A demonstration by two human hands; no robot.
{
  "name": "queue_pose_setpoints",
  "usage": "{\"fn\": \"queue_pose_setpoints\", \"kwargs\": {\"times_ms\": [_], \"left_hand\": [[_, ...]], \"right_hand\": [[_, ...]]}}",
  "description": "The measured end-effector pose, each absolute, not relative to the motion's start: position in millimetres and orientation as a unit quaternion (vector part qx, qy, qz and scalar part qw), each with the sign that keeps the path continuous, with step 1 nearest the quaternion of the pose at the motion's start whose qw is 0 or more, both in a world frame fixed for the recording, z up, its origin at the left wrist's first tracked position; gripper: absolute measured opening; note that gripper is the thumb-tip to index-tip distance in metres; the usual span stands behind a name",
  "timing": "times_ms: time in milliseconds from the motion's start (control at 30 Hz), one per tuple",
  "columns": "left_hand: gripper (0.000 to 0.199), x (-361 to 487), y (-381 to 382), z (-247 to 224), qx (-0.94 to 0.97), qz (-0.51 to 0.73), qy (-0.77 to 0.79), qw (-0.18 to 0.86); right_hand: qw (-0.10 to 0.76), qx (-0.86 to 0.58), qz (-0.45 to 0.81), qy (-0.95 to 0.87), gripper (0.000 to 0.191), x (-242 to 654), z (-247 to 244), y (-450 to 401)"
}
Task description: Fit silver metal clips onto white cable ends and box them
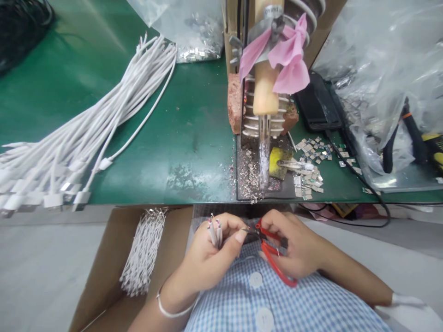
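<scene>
My left hand (214,246) is closed around a few white cables (215,235), whose stripped ends with small coloured wires stick up past the fingers. Its thumb and forefinger pinch together at the tip of the scissors. Red-handled scissors (276,263) are gripped in my right hand (297,242), with their dark blades pointing left to the pinched fingertips. What exactly lies between the blades is too small to make out. Both hands are in front of the table edge, above a blue checked garment (238,295).
A bundle of white cables (114,101) lies on the green table (194,115). A soldering iron (266,101) with pink cloth hangs over solder crumbs, beside a yellow sponge (277,161) and small metal connectors (308,184). A cardboard box (100,258) holds more cables. Black-handled pliers (411,133) lie right.
</scene>
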State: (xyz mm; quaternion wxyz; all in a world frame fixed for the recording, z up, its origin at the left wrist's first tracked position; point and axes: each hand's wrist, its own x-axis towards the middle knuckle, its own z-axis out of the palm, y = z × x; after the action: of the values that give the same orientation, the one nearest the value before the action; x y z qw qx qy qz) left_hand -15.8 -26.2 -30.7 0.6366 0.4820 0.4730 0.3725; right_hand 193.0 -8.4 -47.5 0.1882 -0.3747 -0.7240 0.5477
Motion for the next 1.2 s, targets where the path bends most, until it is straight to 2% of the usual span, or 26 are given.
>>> {"fn": "queue_pose_setpoints", "kwargs": {"times_ms": [367, 500, 600, 667, 733, 833, 900, 1067, 1200], "left_hand": [[0.007, -15, -25, -28, 0.491, 0.387, 0.468, 0.625], [0.007, -17, -26, -29, 0.484, 0.389, 0.464, 0.632], [0.013, -17, -25, -29, 0.490, 0.385, 0.454, 0.637], [0.018, -16, -25, -28, 0.476, 0.383, 0.459, 0.645], [0.022, -15, -25, -28, 0.439, 0.383, 0.461, 0.669], [0.023, -12, -26, -29, 0.366, 0.394, 0.441, 0.719], [0.020, -9, -27, -31, 0.321, 0.413, 0.420, 0.741], [0.014, 4, -31, -42, 0.240, 0.498, 0.369, 0.747], [0.017, 9, -37, -53, 0.233, 0.532, 0.409, 0.704]], "right_hand": [[0.184, -0.401, 0.526, -0.727, 0.021, 191, -46, -9], [0.180, -0.377, 0.638, -0.646, 0.024, 190, -47, -12], [0.175, -0.259, 0.796, -0.519, 0.028, 187, -48, -15], [0.172, -0.221, 0.837, -0.470, 0.030, 186, -50, -16], [0.185, -0.289, 0.780, -0.523, 0.028, 184, -53, -16], [0.222, -0.407, 0.628, -0.625, 0.028, 182, -56, -17], [0.239, -0.417, 0.610, -0.629, 0.028, 179, -57, -20], [0.277, -0.371, 0.721, -0.516, 0.030, 163, -61, -27], [0.277, -0.322, 0.822, -0.379, 0.034, 150, -68, -29]]}}
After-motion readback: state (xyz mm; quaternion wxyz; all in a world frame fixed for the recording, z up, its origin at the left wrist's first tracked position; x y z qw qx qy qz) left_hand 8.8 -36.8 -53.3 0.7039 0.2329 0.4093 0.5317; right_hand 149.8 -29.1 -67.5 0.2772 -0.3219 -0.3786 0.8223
